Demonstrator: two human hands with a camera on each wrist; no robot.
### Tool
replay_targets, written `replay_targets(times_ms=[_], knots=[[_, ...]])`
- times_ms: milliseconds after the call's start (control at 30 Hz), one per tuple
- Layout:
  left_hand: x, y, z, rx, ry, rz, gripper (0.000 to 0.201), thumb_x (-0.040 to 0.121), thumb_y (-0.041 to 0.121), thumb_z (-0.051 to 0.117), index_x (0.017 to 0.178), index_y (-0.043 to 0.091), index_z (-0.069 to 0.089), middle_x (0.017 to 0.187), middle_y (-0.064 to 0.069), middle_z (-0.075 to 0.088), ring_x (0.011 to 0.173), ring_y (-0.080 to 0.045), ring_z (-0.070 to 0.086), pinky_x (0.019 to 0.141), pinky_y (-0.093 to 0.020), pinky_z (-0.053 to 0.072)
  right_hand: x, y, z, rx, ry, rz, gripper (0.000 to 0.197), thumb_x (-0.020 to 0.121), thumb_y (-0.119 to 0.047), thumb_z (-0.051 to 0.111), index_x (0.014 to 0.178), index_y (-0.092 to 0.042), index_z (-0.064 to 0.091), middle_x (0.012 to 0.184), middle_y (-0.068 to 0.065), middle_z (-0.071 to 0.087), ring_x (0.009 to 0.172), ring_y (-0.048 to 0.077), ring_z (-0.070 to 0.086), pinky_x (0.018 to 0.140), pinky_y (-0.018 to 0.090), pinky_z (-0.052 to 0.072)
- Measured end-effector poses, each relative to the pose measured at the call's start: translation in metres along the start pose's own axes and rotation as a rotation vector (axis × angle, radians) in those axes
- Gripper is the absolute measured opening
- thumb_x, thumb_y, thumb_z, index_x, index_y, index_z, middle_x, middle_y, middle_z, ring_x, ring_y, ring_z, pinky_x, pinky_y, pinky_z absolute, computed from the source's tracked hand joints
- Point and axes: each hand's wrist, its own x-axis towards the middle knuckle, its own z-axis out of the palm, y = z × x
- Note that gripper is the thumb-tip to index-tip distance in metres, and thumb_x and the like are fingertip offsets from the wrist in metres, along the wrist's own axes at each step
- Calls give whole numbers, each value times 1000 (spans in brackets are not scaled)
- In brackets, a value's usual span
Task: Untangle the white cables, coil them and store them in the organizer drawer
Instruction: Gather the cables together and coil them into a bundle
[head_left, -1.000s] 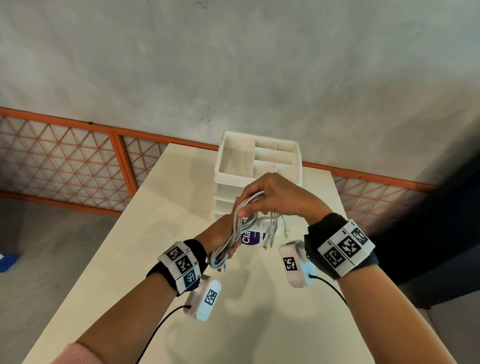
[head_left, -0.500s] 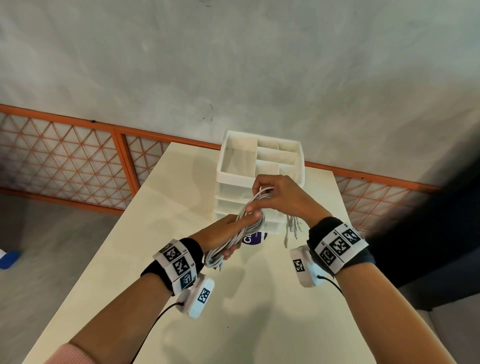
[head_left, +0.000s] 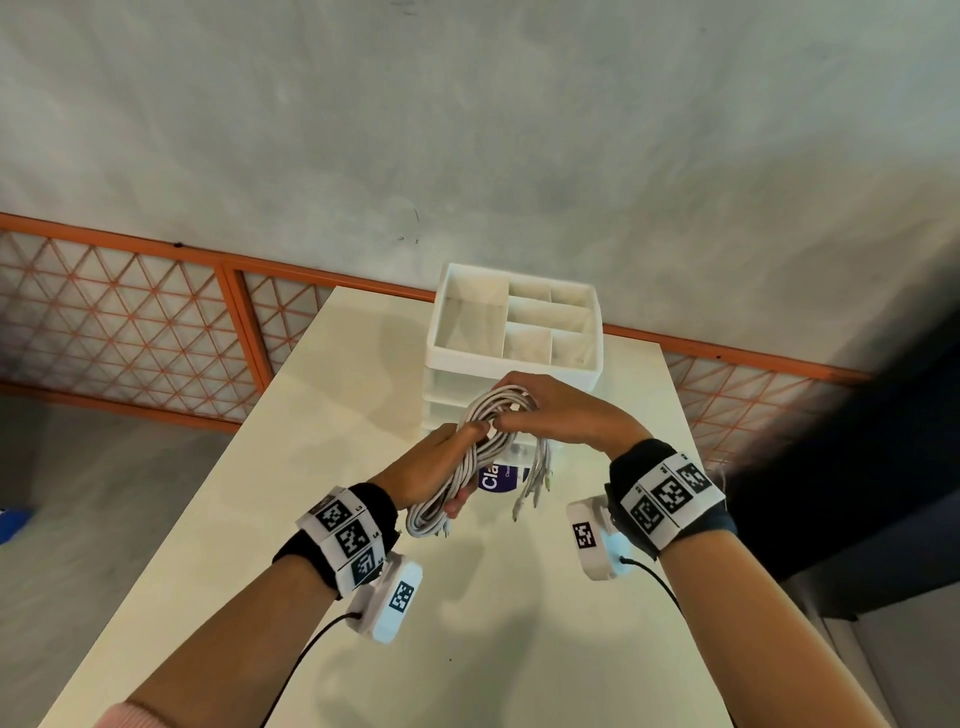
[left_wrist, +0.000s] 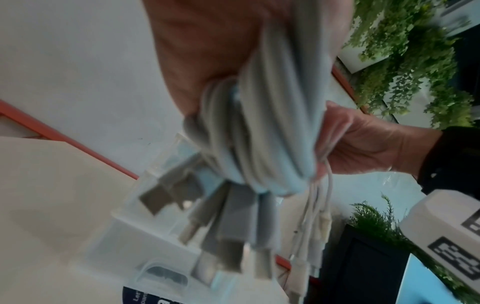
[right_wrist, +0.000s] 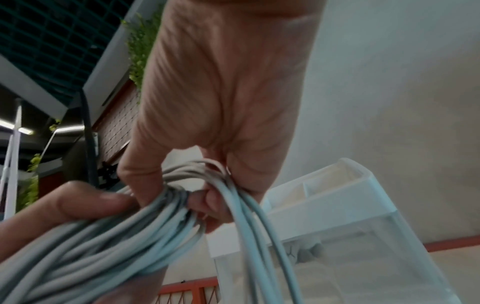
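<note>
grey wall, cream table (head_left: 519, 649); both hands, left hand (head_left: 434, 467) and right hand (head_left: 558, 410), grasping white cables (head_left: 480, 447).

An indoor commercial or office-like space: a plain cream counter (head_left: 519, 649) against a grey plastered wall (head_left: 467, 130) with orange lattice panelling (head_left: 119, 322), hanging greenery (left_wrist: 405, 61) and a dark grid ceiling (right_wrist: 52, 37).

Bare bench (head_left: 519, 649) opens at our six o'clock; the organizer (head_left: 514, 332) blocks us at twelve.
</note>
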Motion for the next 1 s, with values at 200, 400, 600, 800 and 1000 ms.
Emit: replay_targets(times_ms=[200,400,600,800,1000], knots=[[6,1,-2,-32,92,88,37,103,26,30,77,12,52,51,-13,52,40,-24,45,50,-27,43,2,-6,-1,30,-87,10,15,92,-13,52,99,-2,57,79,0,59,65,7,54,65,22,46],[10,7,-6,-255,90,123,28,101,25,35,86,8,52,60,-5,54,41,-21,48,46,-26,44,6,-9,-1,123,16,-60,23,95,-20,52,112,-5,56,84,6,58,68,10,52,67,24,45],[15,11,-25,-452,234,152,32,102,26,34,80,10,51,60,-4,50,43,-19,47,49,-28,44,1,2,4,228,225,-131,28,100,-31,41,110,-9,54,67,-3,45,59,9,41,62,20,39],[19,19,-21,-468,382,210,31,99,27,46,77,11,60,60,-2,53,47,-17,54,49,-26,47,9,-8,28,158,155,-160,27,104,-23,29,104,-9,53,74,-6,54,64,8,53,65,15,44],[18,17,-21,-471,347,277,34,97,24,49,89,-8,56,60,-17,57,50,-26,58,52,-30,52,13,-15,28,-20,117,-226,20,100,-16,42,95,-10,61,77,-2,64,63,-3,58,68,10,45]])
